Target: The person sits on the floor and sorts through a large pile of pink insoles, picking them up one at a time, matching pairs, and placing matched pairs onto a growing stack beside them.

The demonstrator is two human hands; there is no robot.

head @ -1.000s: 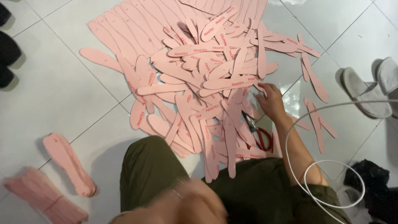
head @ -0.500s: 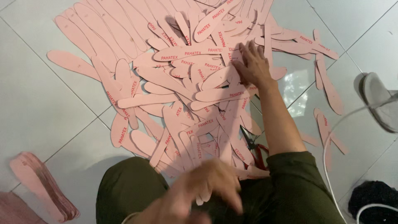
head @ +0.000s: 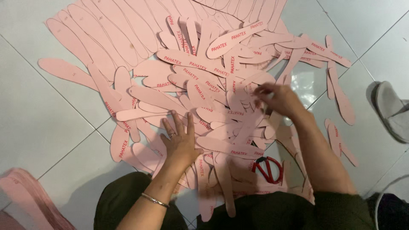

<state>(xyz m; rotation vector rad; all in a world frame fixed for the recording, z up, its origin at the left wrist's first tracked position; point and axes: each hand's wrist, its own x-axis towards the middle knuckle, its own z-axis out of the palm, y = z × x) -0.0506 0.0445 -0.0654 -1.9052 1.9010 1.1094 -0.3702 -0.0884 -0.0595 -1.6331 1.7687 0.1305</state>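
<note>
White tile floor (head: 38, 127), left hand (head: 181, 142) now flat on pink insoles (head: 200, 85).

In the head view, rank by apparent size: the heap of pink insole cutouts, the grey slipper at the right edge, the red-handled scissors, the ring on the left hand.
1. Heap of pink insole-shaped cutouts
2. Grey slipper, cropped by the frame, so its full size is unsure
3. Red-handled scissors, partly buried
4. Ring on the left hand

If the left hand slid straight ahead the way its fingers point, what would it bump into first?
Probably more pink insole cutouts: the left hand lies flat on the pile with its fingers pointing up the picture, and overlapping pink pieces lie just past the fingertips.
</note>
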